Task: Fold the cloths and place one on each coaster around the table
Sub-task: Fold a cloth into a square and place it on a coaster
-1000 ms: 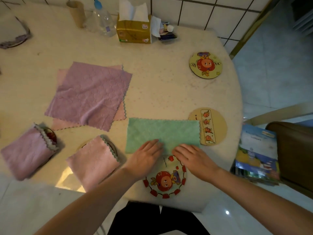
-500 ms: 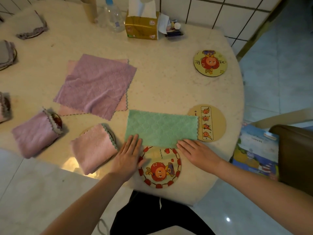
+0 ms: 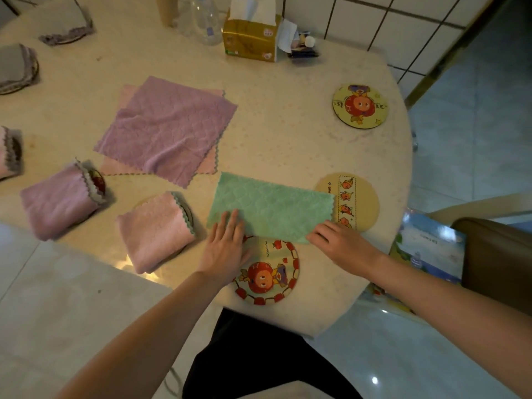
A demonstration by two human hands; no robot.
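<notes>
A green cloth (image 3: 273,207), folded once into a long rectangle, lies near the table's front edge. My left hand (image 3: 227,246) rests flat on its near left corner, fingers spread. My right hand (image 3: 342,244) touches its near right corner. Below the cloth lies a red-rimmed cartoon coaster (image 3: 269,272); a tan coaster (image 3: 359,201) pokes out at the cloth's right end, and a yellow coaster (image 3: 359,106) lies farther back. An unfolded purple cloth (image 3: 167,129) lies over a pink one (image 3: 205,165). Folded pink cloths (image 3: 155,230) (image 3: 57,201) sit on coasters at left.
More folded cloths on coasters line the far left edge (image 3: 17,67). A tissue box (image 3: 250,38), a plastic bottle (image 3: 205,21) and a cup stand at the back. A picture book (image 3: 429,246) lies on a brown chair (image 3: 501,254) at right.
Both hands slid apart along the green cloth's near edge, left hand to its left corner, right hand to its right corner. The view has shifted, showing more of the table's left side.
</notes>
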